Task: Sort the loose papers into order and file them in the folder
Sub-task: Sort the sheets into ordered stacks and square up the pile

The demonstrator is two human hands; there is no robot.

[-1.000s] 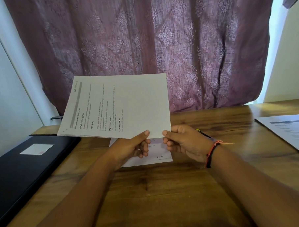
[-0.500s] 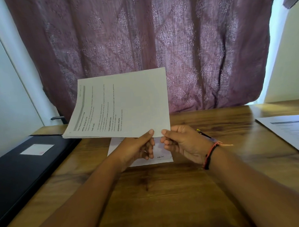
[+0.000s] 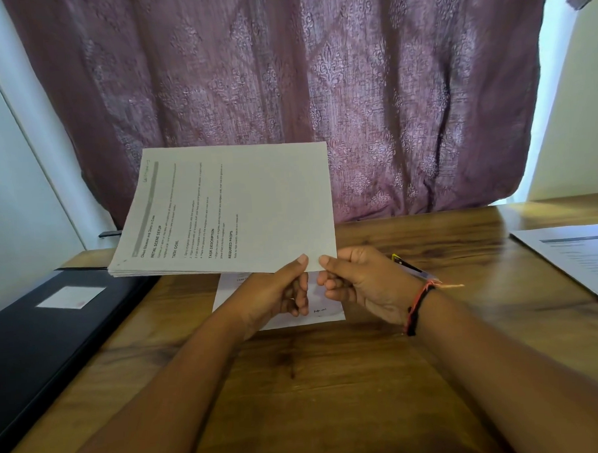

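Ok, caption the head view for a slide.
Left hand and right hand pinch the paper stack at its near edge above the table; black folder lies left.

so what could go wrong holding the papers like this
The left hand and right hand pinch the stack of papers at one near corner only, so its unsupported far side could sag and sheets slip out of order. A loose sheet lies under the hands, a second sheet at far right; either could miss the black folder.

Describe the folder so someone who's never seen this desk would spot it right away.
Start at the wooden table. Along its left edge lies the folder, flat. Unlike the white papers, it is black, with a small pale label on its cover.
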